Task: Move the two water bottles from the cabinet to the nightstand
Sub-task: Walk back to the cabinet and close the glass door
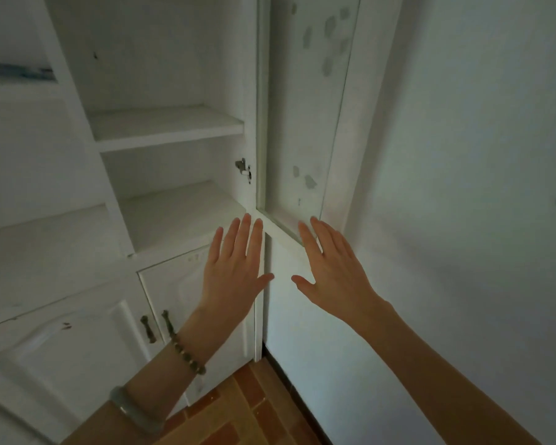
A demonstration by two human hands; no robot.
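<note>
Water bottles: none in view; the cabinet (161, 130) shelves at 11 o'clock show bare.
Nightstand: not in view.
Left hand (235, 268): fingers spread, holding nothing.
Right hand (331, 271): fingers spread, holding nothing.
Progress: cannot tell; neither bottle is being carried.

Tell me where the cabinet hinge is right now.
The hinge sits near the middle of the head view, on the cabinet's right inner edge between the two shelves, beside the open glass door and above the left hand.
</note>
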